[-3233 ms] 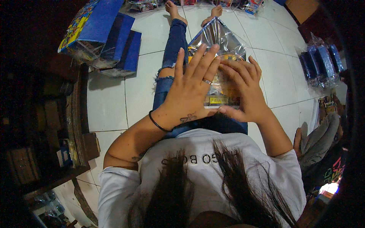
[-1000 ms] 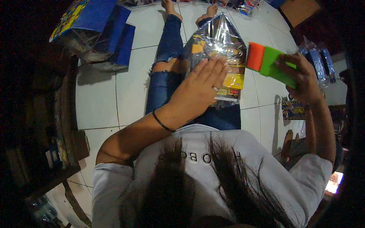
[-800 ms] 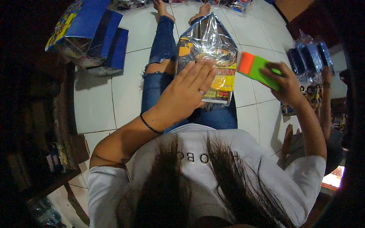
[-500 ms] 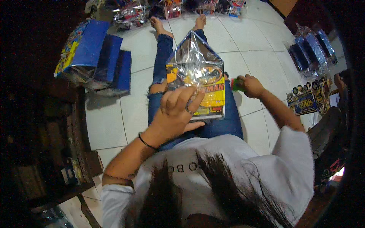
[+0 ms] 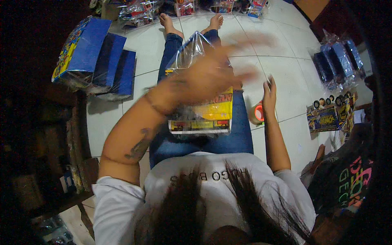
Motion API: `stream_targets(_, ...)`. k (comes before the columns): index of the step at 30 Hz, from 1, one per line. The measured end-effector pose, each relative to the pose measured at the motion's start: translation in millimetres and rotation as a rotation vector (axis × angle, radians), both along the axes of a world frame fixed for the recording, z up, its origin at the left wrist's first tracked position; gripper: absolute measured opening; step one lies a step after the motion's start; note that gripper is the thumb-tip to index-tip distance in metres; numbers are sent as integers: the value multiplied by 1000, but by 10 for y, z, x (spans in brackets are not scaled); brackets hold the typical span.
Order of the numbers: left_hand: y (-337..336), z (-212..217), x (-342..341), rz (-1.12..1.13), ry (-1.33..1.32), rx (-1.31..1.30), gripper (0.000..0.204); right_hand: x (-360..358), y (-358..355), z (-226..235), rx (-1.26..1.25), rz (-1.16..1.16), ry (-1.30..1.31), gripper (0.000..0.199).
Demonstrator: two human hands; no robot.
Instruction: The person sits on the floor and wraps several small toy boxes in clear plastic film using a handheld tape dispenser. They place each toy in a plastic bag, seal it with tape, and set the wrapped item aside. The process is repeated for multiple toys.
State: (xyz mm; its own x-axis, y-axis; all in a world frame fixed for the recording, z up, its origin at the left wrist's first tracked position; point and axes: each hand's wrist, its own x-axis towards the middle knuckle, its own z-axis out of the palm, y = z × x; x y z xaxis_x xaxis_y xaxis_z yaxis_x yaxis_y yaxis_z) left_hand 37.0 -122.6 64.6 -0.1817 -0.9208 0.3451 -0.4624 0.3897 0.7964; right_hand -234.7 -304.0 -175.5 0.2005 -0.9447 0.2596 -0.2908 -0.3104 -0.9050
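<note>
A boxed package in clear plastic wrap (image 5: 204, 112), with yellow and black print, rests on my lap, its peaked plastic top pointing away from me. Across it reaches my left hand (image 5: 204, 79), smeared by motion, its fingers and thumb stretched out apart toward the right. My left hand and wrist hide much of the package's upper part. To the right of my thigh, my right hand (image 5: 268, 96) is raised with its fingers extended. Close beside that wrist, a roll of tape with an orange-red core (image 5: 258, 112) stands on the floor.
Blue wrapped boxes (image 5: 104, 57) stand at the left, and more blue wrapped packages (image 5: 339, 59) at the far right. Small wheeled toys on a printed box (image 5: 324, 114) sit at the right, near another person's dark shirt (image 5: 343, 179). Several wrapped toys (image 5: 136, 12) line the far side.
My left hand has lifted from the package's front and swung right and away from me. My right hand has let go of the tape roll, which now stands on the floor.
</note>
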Motion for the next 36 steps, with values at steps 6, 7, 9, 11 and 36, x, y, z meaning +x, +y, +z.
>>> stream_targets(6,153,-892,692,828,903,121,65,1690,604,1100,1098,687,-194,68)
stream_targets(7,154,-967,650,816,940,109,67,1748,719,1153,1177,733,-249,68)
stream_targets(9,168,-988,486,801,909,4,72,1717,838,1259,1210,835,-339,68)
stream_targets(11,218,-857,343,798,761,-157,77,1572,806,1409,1159,903,-419,67)
stream_targets(36,1432,-870,-142,806,-395,-711,52,2501,826,2177,-396,1558,252,41)
